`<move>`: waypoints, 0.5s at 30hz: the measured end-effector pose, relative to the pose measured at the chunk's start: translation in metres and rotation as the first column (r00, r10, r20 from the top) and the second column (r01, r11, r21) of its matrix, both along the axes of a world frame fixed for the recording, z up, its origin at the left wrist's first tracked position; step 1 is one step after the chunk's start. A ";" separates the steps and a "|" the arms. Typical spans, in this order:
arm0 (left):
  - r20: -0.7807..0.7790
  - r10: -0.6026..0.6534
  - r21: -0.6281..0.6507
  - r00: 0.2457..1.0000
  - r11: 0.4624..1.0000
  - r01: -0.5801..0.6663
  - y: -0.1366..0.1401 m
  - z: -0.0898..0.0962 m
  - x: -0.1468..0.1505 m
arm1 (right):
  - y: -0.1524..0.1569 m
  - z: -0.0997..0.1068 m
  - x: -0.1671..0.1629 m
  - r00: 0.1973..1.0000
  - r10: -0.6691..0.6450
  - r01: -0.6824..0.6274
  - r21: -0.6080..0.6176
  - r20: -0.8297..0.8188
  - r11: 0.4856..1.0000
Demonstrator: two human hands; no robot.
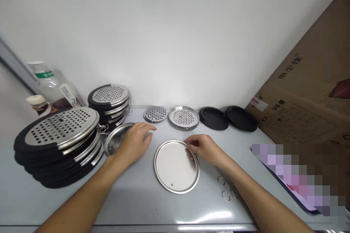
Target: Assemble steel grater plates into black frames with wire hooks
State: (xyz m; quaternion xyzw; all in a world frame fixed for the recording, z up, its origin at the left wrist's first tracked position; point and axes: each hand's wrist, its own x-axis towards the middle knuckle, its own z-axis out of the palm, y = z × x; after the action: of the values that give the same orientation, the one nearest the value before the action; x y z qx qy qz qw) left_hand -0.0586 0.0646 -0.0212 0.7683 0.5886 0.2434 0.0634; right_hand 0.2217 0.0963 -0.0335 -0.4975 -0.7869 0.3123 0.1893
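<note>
A round, shiny metal plate with a raised rim and a few small holes lies flat on the table. My right hand pinches its upper right rim between thumb and fingers. My left hand is open, thumb apart from the index finger, with nothing in it. It covers part of another round metal plate beside the stacks. Farther back are a small perforated metal disc and a larger rimmed metal disc with cut holes.
Tall stacks of black-edged perforated discs stand left, before bottles. Black round covers lie at the back right. Several metal rings lie near my right forearm. A cardboard box borders the right side.
</note>
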 end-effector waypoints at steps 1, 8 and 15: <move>-0.023 0.029 -0.022 0.999 0.999 -0.029 0.003 -0.001 0.002 | 0.000 -0.001 -0.001 1.000 -0.004 0.004 -0.001 0.003 1.000; -0.121 0.236 -0.136 0.964 0.958 -0.251 0.061 0.001 0.014 | -0.001 0.001 -0.003 1.000 0.000 0.000 -0.009 -0.021 1.000; -0.149 0.277 -0.209 0.949 0.930 -0.304 0.100 -0.007 0.016 | -0.004 0.002 -0.005 0.999 0.031 -0.031 0.000 -0.017 1.000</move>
State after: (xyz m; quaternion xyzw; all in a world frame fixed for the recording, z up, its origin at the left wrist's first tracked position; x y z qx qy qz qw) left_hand -0.0428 0.1650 -0.0279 0.6730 0.7227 0.1354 0.0802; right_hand 0.2171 0.0923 -0.0318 -0.4824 -0.7928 0.3196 0.1912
